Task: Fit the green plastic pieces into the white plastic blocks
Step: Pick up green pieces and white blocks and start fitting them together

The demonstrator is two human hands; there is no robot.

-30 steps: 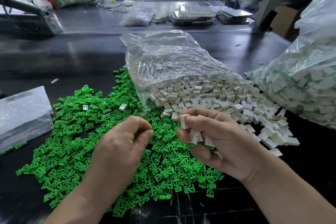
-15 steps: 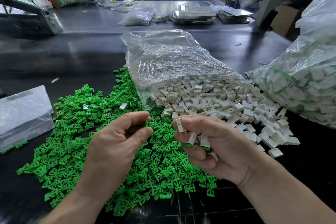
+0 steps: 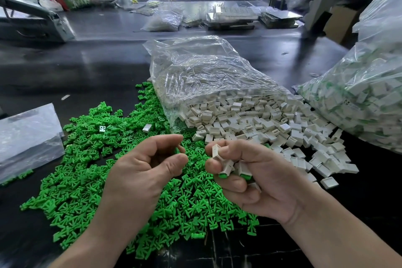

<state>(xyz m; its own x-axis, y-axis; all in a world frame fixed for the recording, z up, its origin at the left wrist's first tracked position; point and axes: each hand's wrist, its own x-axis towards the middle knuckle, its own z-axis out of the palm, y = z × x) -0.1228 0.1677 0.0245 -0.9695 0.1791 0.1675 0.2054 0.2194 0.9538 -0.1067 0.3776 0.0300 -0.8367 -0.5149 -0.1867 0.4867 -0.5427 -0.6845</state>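
Left hand [image 3: 148, 172], lower centre of frame: fingers curled inward, thumb tip close to the index fingertip. Whether a piece sits between them cannot be told.

Right hand [image 3: 256, 178], just right of centre: clamped on a cluster of small white rectangular plastic blocks [image 3: 226, 167]. Green ends show at the bottom of two of them. One further white block [image 3: 216, 150] is pinched upright between thumb and index finger. The two hands are apart, separated by a narrow gap above the green heap.

Loose green plastic pieces [image 3: 87, 169] lie in a wide heap across lower left and centre. Its right edge meets the spill of loose white blocks [image 3: 261, 122] running out of the mouth of a crumpled clear plastic bag [image 3: 202, 72] at centre.

A second, fuller clear bag [image 3: 369, 104] of white blocks with green showing stands at the right edge, touching the spill. A flat clear bag [image 3: 28, 135] lies at the left edge, just beside the heap.

The glossy dark table [image 3: 91, 67] shows bare surface in the upper left, beyond the heap, and a strip at lower right beside the right forearm.
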